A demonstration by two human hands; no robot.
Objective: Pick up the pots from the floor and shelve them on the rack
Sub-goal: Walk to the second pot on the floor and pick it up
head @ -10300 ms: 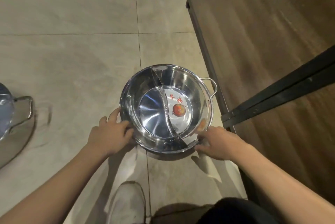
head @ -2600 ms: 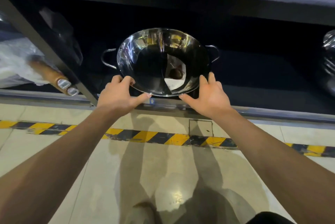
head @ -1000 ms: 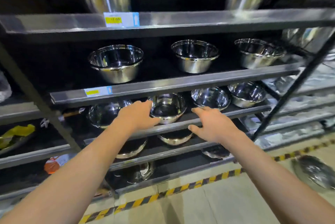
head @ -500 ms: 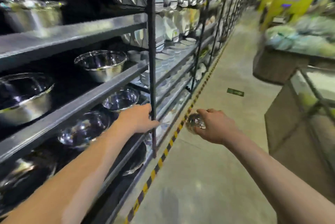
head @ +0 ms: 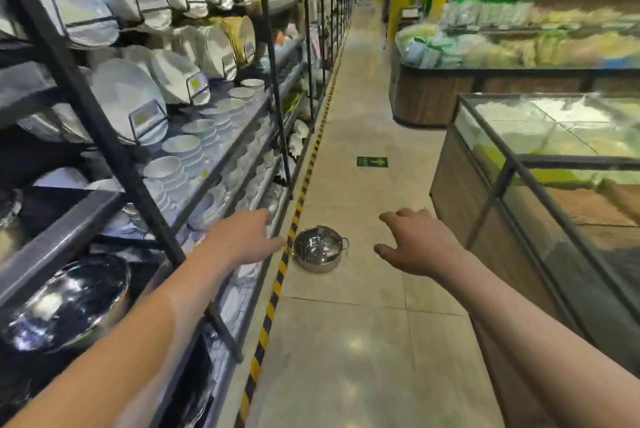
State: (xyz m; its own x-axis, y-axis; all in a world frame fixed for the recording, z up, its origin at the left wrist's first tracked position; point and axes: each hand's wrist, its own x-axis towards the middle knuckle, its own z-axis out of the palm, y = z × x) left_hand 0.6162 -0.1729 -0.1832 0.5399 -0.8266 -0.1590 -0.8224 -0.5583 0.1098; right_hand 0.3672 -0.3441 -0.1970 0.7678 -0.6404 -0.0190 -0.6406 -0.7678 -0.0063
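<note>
Two bare hands reach forward over the aisle, and neither one holds anything. Your left hand is stretched out flat with the fingers together, in front of the lower edge of the black metal rack that runs along the left side. Your right hand is spread wide, with the fingers curled a little downward, above the pale tiled floor.

One round shiny steel pot with two small side handles stands upright on the floor, between your two hands as you see them but farther away and lower than both. It sits just to the right of the yellow and black striped tape which follows the foot of the rack. No hand touches it.

On the rack, near you at the left, a large steel bowl-shaped pot rests on a low shelf. Farther along the shelves there are many white plates standing on edge and stacks of small white bowls.

On the right side you have a glass-topped counter with a dark frame and wooden base, and behind it a far display with blurred pale packets. A small green arrow sign is stuck on the floor farther down the aisle.
</note>
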